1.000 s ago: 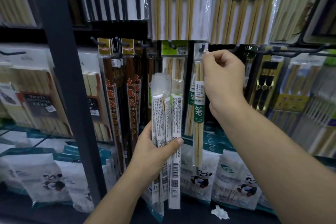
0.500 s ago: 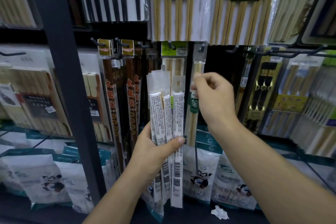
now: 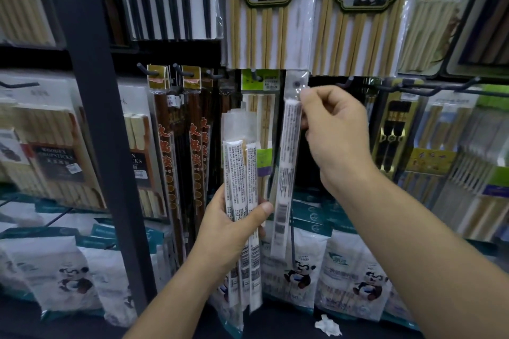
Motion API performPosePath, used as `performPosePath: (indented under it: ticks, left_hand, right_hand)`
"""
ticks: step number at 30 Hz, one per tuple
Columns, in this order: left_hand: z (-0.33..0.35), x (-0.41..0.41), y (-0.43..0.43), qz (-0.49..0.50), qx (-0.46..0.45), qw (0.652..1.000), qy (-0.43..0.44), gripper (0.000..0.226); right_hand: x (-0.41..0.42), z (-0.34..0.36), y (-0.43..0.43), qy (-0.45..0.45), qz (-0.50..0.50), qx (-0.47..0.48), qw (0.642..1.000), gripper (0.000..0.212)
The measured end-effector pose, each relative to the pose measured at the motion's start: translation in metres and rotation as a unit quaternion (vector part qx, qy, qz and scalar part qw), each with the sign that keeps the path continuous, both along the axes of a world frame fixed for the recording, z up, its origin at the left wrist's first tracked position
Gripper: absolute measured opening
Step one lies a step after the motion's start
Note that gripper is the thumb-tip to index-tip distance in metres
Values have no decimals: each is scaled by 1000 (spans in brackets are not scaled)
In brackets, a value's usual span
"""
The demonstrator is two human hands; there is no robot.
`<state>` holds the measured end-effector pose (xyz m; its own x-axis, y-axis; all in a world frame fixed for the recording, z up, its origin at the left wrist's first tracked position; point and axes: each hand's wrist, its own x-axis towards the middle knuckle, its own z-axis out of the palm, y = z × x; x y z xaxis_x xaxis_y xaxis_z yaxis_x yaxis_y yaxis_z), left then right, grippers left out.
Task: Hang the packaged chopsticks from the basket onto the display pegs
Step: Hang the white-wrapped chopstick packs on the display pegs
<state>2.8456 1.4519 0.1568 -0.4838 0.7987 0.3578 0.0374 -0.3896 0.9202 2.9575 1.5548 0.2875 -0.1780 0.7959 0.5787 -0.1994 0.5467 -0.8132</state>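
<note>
My left hand (image 3: 234, 226) grips a bundle of slim clear chopstick packets (image 3: 241, 173) with white printed labels, held upright at the lower middle. My right hand (image 3: 333, 135) pinches one more packet (image 3: 287, 162) near its top and holds it up, its hang hole close to a dark peg (image 3: 297, 83). Whether the hole sits on the peg I cannot tell. A packet of bamboo chopsticks with a green header (image 3: 261, 107) hangs just left of it. No basket is in view.
A dark upright post (image 3: 96, 118) stands at the left. Brown chopstick packs with red characters (image 3: 179, 146) hang beside it. Large bamboo sets (image 3: 264, 22) hang above, bare hooks (image 3: 429, 88) at the right, panda-printed bags (image 3: 349, 270) below. A crumpled paper scrap (image 3: 327, 325) lies on the floor.
My right hand let go of a hung packet, came down to the bundle, took one packet from it and raised it to the peg. The left hand stayed nearly still.
</note>
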Motion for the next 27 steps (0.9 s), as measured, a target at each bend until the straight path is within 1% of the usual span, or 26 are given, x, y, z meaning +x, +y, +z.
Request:
performPosePath:
  ticks: [6,11,17,20,24,27]
  left_hand:
    - [-1,0,0,-3,-5,1000,-21,26]
    - [-3,-2,-1,-7,-11,1000,-12,28]
    - [-6,-5,0,-3,-15,1000,-2,27]
    - [-4,-3,0,0,-12,1000,-6,29]
    - [-5,-3,2,-7,-4,1000,-24,26]
    - [-5,-3,3,-12,-4,999,-36,25]
  right_hand:
    - [-8,17,0,34,-28,-7,999,25]
    - [-8,15,0,34,-36,-12,999,28]
    - [-7,13,2,29,-55,-13,998,25]
    - [-10,11,6,20,-61,-17,998,28]
    - [-16,4,17,-12,-91,-12,996,26]
    - [-18,1,26,-33,-103,-14,994,28]
